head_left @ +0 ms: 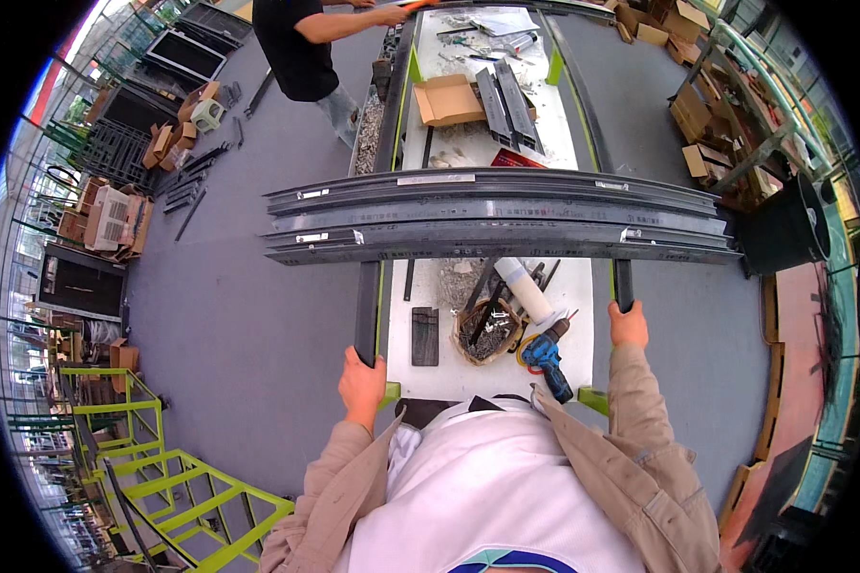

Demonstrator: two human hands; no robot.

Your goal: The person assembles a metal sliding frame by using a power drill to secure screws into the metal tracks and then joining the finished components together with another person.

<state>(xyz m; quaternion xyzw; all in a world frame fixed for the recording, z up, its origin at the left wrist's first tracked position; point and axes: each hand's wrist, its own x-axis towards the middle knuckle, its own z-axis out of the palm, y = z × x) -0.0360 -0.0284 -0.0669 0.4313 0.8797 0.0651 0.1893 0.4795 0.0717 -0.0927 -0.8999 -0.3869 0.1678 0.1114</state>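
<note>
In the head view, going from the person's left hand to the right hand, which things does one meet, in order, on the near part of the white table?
Left hand → dark flat rectangular piece → brown bag of small parts → blue drill → right hand.

Left rail [367,310] and right rail [624,284], both dark, run forward beneath long crosswise profiles [506,235]
</note>
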